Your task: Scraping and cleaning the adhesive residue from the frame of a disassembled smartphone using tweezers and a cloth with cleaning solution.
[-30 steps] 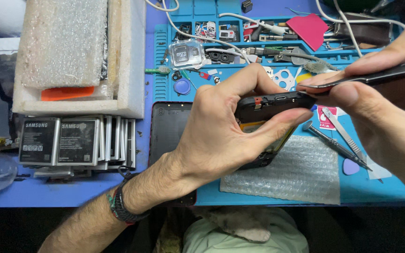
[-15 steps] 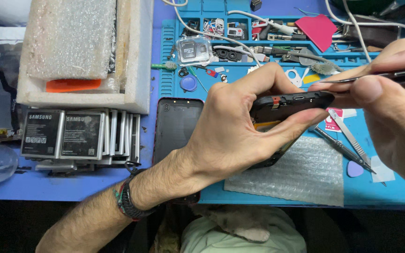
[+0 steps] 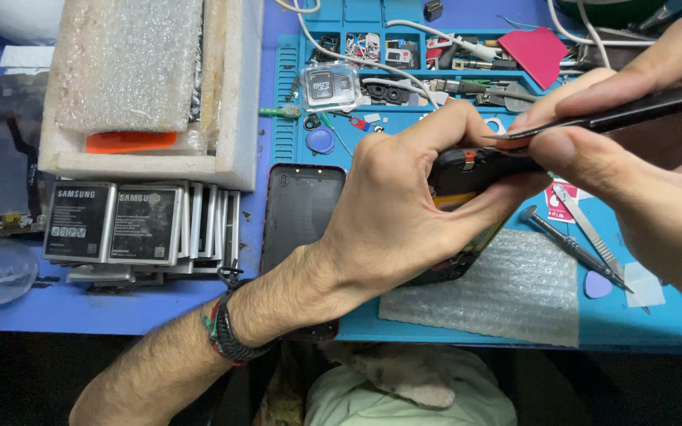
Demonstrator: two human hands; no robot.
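Left hand [image 3: 404, 213] grips phone [image 3: 467, 177]; right hand [image 3: 633, 158] pinches tweezers [image 3: 593, 122].

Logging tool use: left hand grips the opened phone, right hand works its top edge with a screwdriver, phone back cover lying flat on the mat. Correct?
One thing is off: the right hand holds dark tweezers, not a screwdriver. The head view shows their tips at the top edge of the opened phone in the left hand. The back cover does lie flat on the mat.
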